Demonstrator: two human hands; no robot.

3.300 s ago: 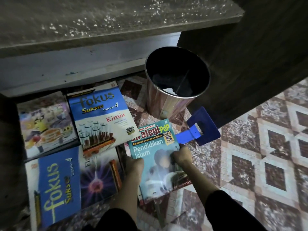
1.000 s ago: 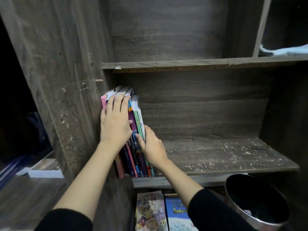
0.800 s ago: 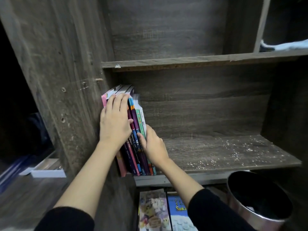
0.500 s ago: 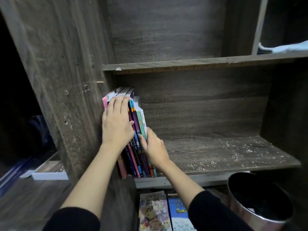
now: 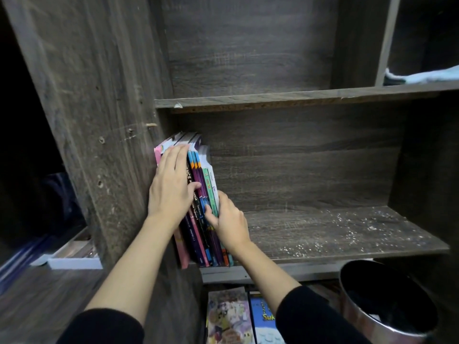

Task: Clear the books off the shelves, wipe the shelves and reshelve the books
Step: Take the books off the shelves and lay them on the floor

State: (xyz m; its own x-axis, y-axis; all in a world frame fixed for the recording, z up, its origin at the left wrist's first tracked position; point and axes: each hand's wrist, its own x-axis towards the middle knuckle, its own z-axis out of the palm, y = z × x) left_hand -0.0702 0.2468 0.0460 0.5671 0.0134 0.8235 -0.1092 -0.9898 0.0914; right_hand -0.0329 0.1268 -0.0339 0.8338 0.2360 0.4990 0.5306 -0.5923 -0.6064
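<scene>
Head view, starting at the left edge: a white tray [image 5: 74,259] lies on a dark wooden table [image 5: 37,301] at 8 o'clock in the frame, close against the bookcase's tall side panel [image 5: 99,108]. Against the inner face of that panel, a row of books [image 5: 201,194] stands upright at the 9 o'clock end of the middle shelf [image 5: 335,234], spines facing out. A pink book is outermost on the left and a thin green spine is near the right.

The left hand [image 5: 171,192] lies flat on the spines, fingers straight and pointing to 12 o'clock, thumb stretched towards 3 o'clock; it grips nothing. The right hand [image 5: 229,222] is at 4 o'clock from it, low on the row. Its thumb presses on the spines, and its fingers, hidden behind the last book, seem to wrap round the row's right face, pinching the books.

At 3 o'clock from the hands, the shelf board is sprinkled with pale specks. An upper shelf [image 5: 298,98] runs across at 12 o'clock, and a light blue cloth [image 5: 427,76] lies on it at 2 o'clock, in the neighbouring compartment. Below the middle shelf, at 6 o'clock, two flat books [image 5: 228,316] lie side by side with covers up. At 5 o'clock stands a shiny metal bin [image 5: 365,326], dark inside.
</scene>
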